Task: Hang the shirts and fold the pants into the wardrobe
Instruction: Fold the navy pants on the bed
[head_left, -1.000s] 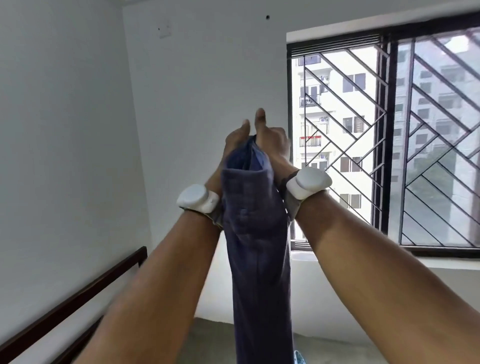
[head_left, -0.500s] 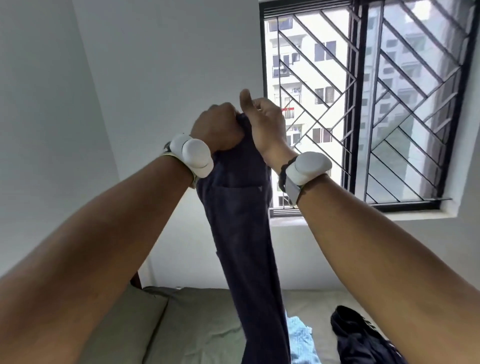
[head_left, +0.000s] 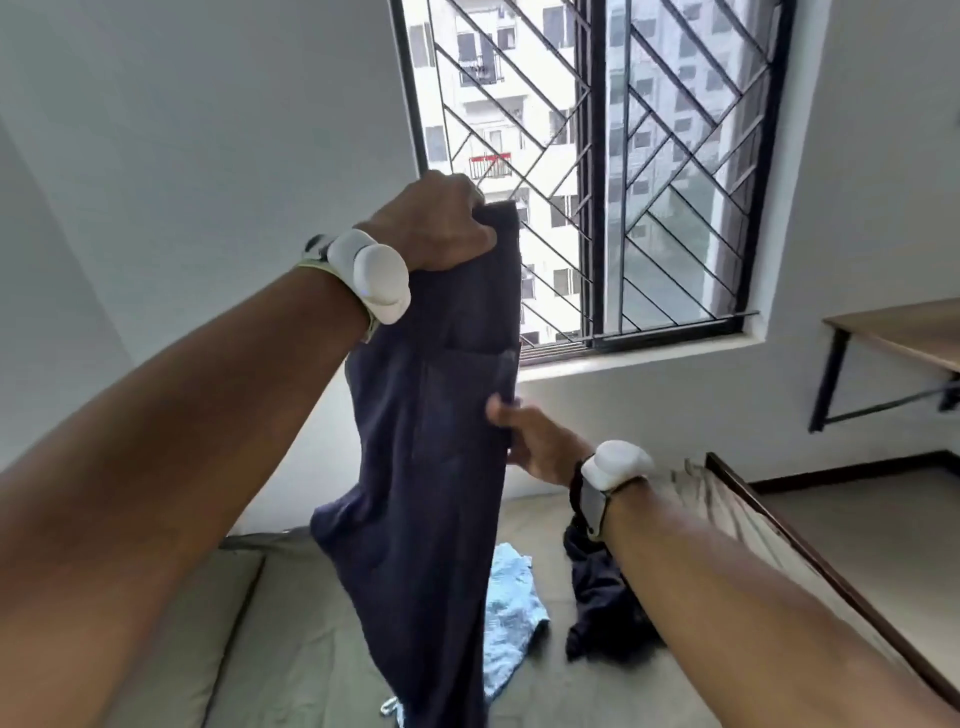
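Navy pants (head_left: 431, 467) hang at frame centre, above the bed (head_left: 260, 649). My left hand (head_left: 436, 228) is fisted round the waistband and carries the weight. My right hand (head_left: 535, 436) pinches the right edge lower down, fingers hidden behind, probably to straighten the pants for folding.

pants (head_left: 426, 467) hang over bed (head_left: 260, 649); window (head_left: 597, 156) behind pants; table (head_left: 904, 332) at right
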